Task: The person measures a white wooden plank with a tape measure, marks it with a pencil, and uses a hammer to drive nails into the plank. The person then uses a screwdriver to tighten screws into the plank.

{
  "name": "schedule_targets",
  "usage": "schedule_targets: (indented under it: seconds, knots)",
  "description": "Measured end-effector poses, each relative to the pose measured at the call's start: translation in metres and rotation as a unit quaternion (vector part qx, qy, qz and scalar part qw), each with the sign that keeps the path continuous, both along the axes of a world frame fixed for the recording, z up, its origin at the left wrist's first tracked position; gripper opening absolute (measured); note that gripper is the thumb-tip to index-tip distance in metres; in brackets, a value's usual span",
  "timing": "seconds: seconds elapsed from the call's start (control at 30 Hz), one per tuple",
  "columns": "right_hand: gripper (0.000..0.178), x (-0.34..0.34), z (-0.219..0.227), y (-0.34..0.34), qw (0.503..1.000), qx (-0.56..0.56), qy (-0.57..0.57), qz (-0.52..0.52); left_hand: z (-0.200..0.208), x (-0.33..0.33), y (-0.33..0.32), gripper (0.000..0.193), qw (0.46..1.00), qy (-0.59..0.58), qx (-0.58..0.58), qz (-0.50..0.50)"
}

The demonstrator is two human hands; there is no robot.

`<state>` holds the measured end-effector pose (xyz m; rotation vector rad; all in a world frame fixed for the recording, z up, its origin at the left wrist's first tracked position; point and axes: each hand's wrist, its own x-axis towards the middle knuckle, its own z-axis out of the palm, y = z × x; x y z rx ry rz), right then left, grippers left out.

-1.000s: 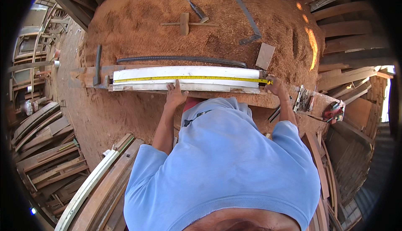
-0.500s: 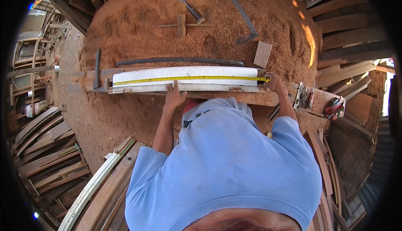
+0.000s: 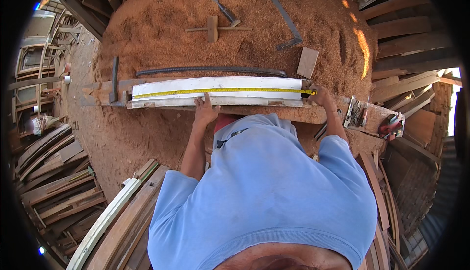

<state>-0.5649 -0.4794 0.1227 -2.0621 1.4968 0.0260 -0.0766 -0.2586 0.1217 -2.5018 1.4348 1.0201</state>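
Note:
A white board (image 3: 220, 83) lies lengthwise across a wooden bench (image 3: 289, 117) in front of me. The yellow blade of a tape measure (image 3: 254, 90) stretches along it from near its left end to past its right end. At the right end my right hand (image 3: 320, 96) is closed on the tape measure, and the fingers cover part of it. My left hand (image 3: 206, 111) rests at the board's near edge left of the middle, fingers apart, index finger reaching up to the blade. It grips nothing.
Beyond the board, a dark bar (image 3: 210, 69), a hammer (image 3: 224, 11), a wooden marking gauge (image 3: 212, 29), a metal square (image 3: 289, 23) and a small wood block (image 3: 307, 62) lie on sawdust. A red power tool (image 3: 390, 126) sits at right. Stacked timber (image 3: 122, 221) flanks me.

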Motion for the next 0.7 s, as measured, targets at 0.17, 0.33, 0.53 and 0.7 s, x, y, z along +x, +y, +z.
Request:
schedule_targets:
  seconds: [0.17, 0.33, 0.53, 0.7]
  knots:
    - [0.049, 0.000, 0.004, -0.001, 0.999, 0.039, -0.008, -0.013, 0.002, -0.003, -0.001, 0.098, 1.000, -0.010, 0.016, 0.000]
    - [0.050, -0.002, 0.002, -0.002, 0.999, 0.033, 0.002, -0.004, 0.002, -0.003, -0.003, 0.098, 1.000, -0.007, 0.011, 0.009]
    - [0.050, 0.000, 0.009, -0.003, 0.999, 0.047, -0.005, -0.016, -0.003, -0.001, -0.002, 0.099, 1.000, -0.013, 0.012, 0.002]
    - [0.051, 0.003, 0.015, -0.003, 0.999, 0.048, 0.019, -0.009, -0.001, -0.003, -0.004, 0.099, 1.000, -0.013, 0.018, 0.003]
